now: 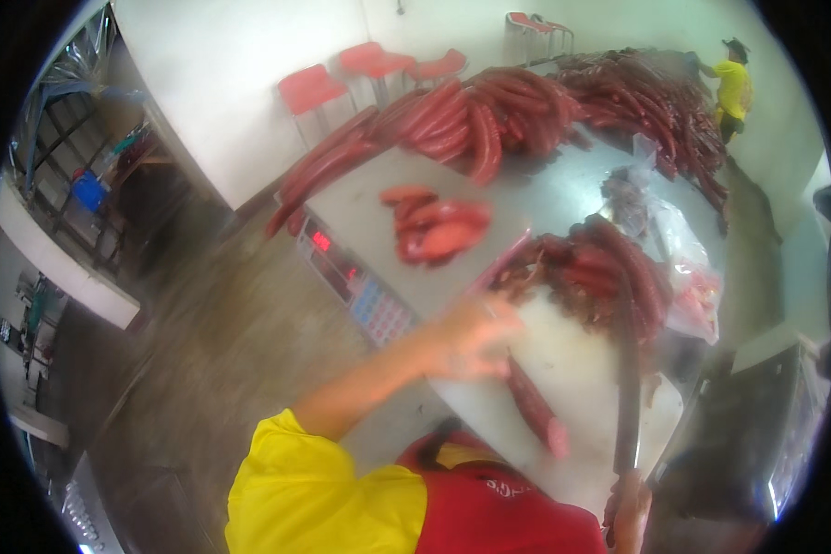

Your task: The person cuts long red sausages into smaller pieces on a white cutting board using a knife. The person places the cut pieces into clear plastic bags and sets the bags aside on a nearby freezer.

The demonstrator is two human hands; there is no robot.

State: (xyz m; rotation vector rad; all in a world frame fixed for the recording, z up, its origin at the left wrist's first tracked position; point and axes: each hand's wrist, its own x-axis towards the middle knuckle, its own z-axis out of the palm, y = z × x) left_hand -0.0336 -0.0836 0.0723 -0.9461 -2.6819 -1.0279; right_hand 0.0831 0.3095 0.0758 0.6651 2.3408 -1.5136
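My left hand [478, 338] reaches over the near left part of a white cutting board [568, 355]. Motion smears its fingers, so their hold is unclear. Just below it lies a red sausage [535, 406] with a pale cut face at its near end. At the lower right, my right hand [629, 513] is closed round the handle of a long knife [629, 397], whose blade points away across the board. Beyond the board's middle is a heap of red sausages [609, 268]. Several sausage pieces [439, 226] rest on the plate of a digital scale [346, 277] to the left.
Large piles of sausages [489, 115] cover the far side of the metal table [563, 175]. A clear plastic bag [683, 258] sits to the right of the board. Red stools [314, 90] stand by the wall. Far off at right is a person in yellow [731, 88].
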